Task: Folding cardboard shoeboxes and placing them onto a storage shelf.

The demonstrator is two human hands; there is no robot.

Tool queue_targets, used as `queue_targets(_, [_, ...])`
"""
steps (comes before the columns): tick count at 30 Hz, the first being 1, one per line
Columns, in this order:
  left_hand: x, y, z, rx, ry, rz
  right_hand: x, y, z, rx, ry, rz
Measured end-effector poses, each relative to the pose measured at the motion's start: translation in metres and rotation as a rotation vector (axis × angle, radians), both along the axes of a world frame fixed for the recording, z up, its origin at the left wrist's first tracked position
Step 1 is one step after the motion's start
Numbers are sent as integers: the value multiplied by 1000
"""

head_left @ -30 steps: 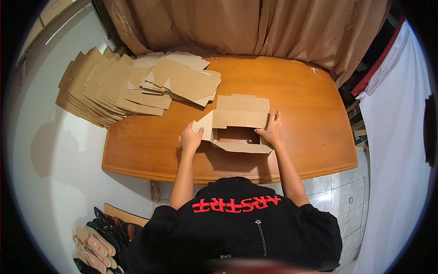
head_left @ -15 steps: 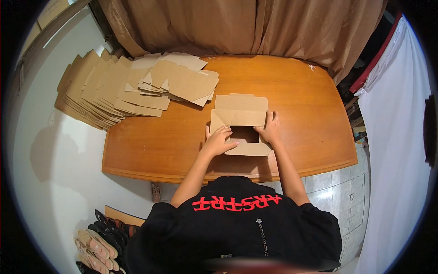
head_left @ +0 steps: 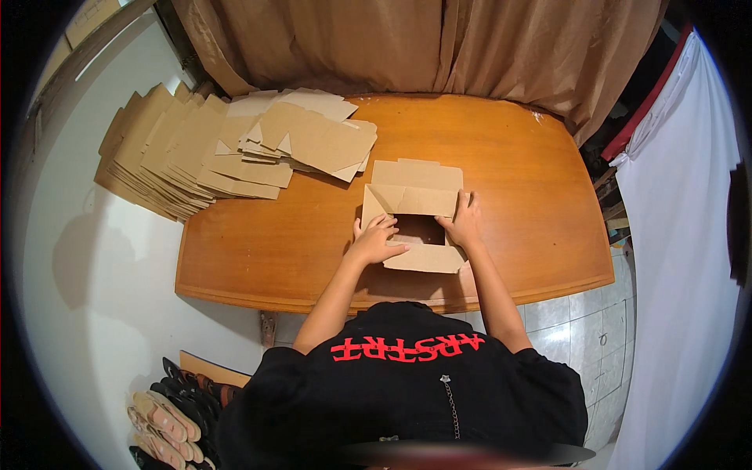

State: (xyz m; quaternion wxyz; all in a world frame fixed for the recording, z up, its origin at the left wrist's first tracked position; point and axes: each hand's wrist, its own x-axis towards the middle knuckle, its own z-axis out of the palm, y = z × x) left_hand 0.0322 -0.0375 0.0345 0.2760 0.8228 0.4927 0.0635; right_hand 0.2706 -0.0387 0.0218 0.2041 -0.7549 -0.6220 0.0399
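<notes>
A brown cardboard box [head_left: 419, 198] stands partly folded up near the front of the wooden table. Its top opening is dark inside, and flaps spread outward at the far and near sides. My left hand [head_left: 376, 241] grips its left side, thumb over the near left corner and fingers at the opening's edge. On the opposite side my right hand [head_left: 464, 222] clasps the right wall, thumb inside the opening and fingers along the outside. The undersides of both grips are hidden.
Flattened cardboard boxes [head_left: 176, 149] lie in an overlapping pile on the table's far left. The wooden table [head_left: 517, 180] reaches back to a brown curtain [head_left: 345, 47]. Several sandals [head_left: 168, 419] sit on the floor at lower left. A white cloth [head_left: 677, 219] hangs at right.
The box's near flap has tipped slightly lower toward me, and its far flap has shifted a little right. Both hands keep their hold on the sides.
</notes>
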Motion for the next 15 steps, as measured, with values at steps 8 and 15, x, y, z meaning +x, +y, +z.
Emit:
queue_targets(8, [-4, 6, 1, -62, -31, 3, 1, -2, 4, -19, 52, -15])
queue_targets(15, [-27, -7, 18, -281, -205, -66, 19, 10, -11, 18, 327, -5])
